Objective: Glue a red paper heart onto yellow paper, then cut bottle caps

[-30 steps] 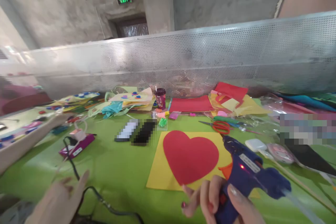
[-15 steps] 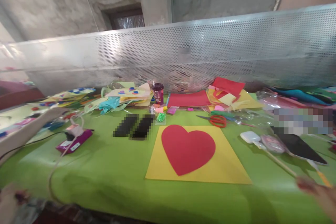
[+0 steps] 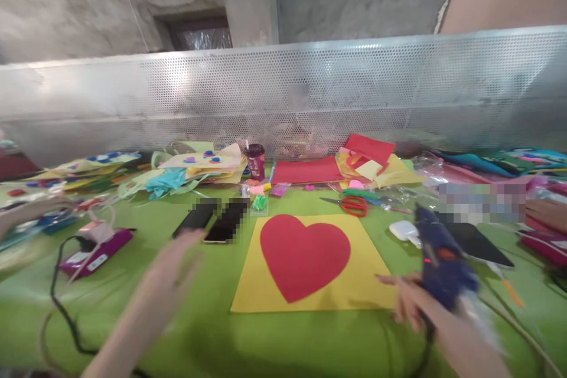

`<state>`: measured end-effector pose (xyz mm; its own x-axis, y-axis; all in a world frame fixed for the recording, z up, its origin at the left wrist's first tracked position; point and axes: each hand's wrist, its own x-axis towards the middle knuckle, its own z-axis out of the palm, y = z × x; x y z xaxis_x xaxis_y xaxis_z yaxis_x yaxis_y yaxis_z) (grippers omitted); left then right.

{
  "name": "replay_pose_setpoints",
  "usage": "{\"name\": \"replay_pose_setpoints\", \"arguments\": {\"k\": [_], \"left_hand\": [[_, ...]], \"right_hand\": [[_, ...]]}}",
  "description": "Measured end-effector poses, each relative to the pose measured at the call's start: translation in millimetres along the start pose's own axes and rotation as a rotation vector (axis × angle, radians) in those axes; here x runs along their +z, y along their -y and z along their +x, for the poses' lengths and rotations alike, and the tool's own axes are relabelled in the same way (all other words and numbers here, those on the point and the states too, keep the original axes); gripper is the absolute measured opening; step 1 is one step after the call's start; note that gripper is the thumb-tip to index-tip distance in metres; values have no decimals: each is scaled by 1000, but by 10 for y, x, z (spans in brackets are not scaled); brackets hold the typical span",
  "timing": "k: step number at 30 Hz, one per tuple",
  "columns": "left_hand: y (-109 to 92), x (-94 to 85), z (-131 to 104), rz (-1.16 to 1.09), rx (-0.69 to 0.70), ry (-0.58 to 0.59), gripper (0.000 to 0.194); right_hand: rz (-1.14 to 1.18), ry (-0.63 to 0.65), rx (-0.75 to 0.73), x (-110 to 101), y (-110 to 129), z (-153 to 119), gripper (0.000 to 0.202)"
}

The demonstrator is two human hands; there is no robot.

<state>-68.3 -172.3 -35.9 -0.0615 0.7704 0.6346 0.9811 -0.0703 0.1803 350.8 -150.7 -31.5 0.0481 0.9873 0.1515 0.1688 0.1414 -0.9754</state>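
Note:
A red heart point(image 3: 305, 254) lies on a yellow sheet point(image 3: 370, 274) in the middle of the green table. My right hand point(image 3: 419, 304) is at the sheet's right edge, closed around a dark blue glue gun point(image 3: 443, 260) whose nozzle points up and away; one finger sticks out over the yellow. My left hand point(image 3: 175, 263), blurred by motion, is left of the sheet with its fingers stretched out and nothing visible in it. Just beyond its fingertips lie two dark phones point(image 3: 225, 224), partly pixelated.
Left stands a purple power strip point(image 3: 100, 254) with cords. Red-handled scissors point(image 3: 353, 205), a lidded cup point(image 3: 254, 160) and red sheets point(image 3: 305, 169) lie farther back. A white case point(image 3: 402, 230) and a tablet point(image 3: 481, 242) are right. Other people's hands point(image 3: 33, 212) show at both sides.
My left hand has come in over the table from the lower left. My right hand has moved left toward the yellow sheet, and the glue gun now shows in it. The view has shifted slightly.

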Motion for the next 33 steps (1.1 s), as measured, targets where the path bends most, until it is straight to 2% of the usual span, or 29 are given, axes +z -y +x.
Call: {"name": "replay_pose_setpoints", "arguments": {"k": [3,6,8,11,14,19,22,25,29,31,33], "left_hand": [[-613,386,135,-132,315,293,37],[-1063,523,86,-100,453,314,43],[-1193,536,19,-41,537,249,45],[-1226,552,-46,53,641,125,48],[-1249,591,-69,89,675,65,50],[-1399,573,-49,61,615,164,49],[-1363,491,-26,-5,567,191,49],[-1163,419,-44,-93,437,155,47],[-914,410,-103,-201,126,96,39],[-881,440,-127,-227,64,95,34],[-891,476,-140,-234,80,124,32]], "right_hand": [[9,31,96,288,-37,145,50],[39,42,108,365,-120,222,55],[85,38,131,343,-189,240,55],[146,34,149,305,-268,241,57],[132,42,151,311,-305,231,56],[93,44,136,338,-357,211,57],[74,43,119,309,-362,192,57],[103,13,65,267,-326,168,52],[216,10,11,248,-267,164,46],[244,25,10,253,-235,168,45],[249,52,21,263,-186,164,44]]}}
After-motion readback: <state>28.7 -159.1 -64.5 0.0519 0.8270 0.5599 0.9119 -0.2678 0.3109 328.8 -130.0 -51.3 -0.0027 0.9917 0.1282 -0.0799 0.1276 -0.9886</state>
